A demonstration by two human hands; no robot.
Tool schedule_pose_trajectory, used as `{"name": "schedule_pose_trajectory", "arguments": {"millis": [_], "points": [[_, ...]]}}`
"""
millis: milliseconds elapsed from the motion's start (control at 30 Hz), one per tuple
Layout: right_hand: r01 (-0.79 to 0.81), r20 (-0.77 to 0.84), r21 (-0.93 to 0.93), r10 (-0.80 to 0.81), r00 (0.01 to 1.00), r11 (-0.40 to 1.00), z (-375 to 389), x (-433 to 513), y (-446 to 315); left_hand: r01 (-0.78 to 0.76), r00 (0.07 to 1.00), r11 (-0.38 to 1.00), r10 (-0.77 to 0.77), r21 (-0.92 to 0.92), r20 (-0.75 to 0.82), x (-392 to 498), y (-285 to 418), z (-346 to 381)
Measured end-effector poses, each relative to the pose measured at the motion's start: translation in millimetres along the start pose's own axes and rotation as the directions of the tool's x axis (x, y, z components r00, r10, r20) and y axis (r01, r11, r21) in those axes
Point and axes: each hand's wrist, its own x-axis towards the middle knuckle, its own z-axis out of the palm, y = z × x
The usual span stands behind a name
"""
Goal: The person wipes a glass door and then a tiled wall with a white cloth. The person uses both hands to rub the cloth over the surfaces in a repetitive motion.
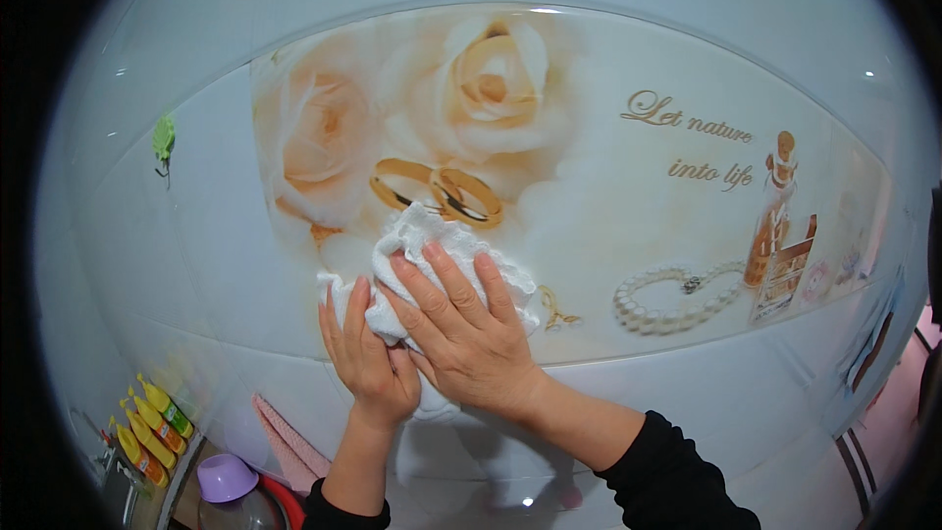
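A white cloth (421, 232), bunched up with a ruffled edge, lies against a glossy wall panel (589, 235) printed with pale roses and two gold rings. My right hand (467, 331) is spread over the cloth, fingers pointing up and to the left, pressing it to the panel just below the printed rings. Lower and to the left, my left hand (375, 368) grips the cloth's gathered end between its fingers and thumb. Part of the cloth hangs beneath both hands. The palms are hidden.
A green leaf-shaped hook (164, 135) is on the wall at left. Several yellow bottles (152, 423) stand at lower left, near a purple bowl (227, 478) and a pink towel (287, 442). The panel's lower edge (589, 363) runs beneath the hands.
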Motion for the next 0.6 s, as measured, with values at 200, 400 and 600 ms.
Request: {"name": "schedule_pose_trajectory", "arguments": {"millis": [200,400,600], "points": [[-0.006,-0.001,-0.005,0.006,1.0,1.0,-22.7,-16.0,28.7,-0.011,0.999,1.0,0.011,0.009,0.035,5.3,36.2,15.3],[-0.038,-0.011,-0.025,0.037,0.999,0.999,-55.4,-32.1,71.0,-0.038,0.999,0.999,0.039,-0.008,0.031,20.2,82.5,41.6],[-0.073,-0.032,-0.039,0.072,0.997,0.997,-97.4,-45.9,120.2,-0.054,0.996,0.997,0.058,-0.06,0.07,47.2,137.9,64.6]]}}
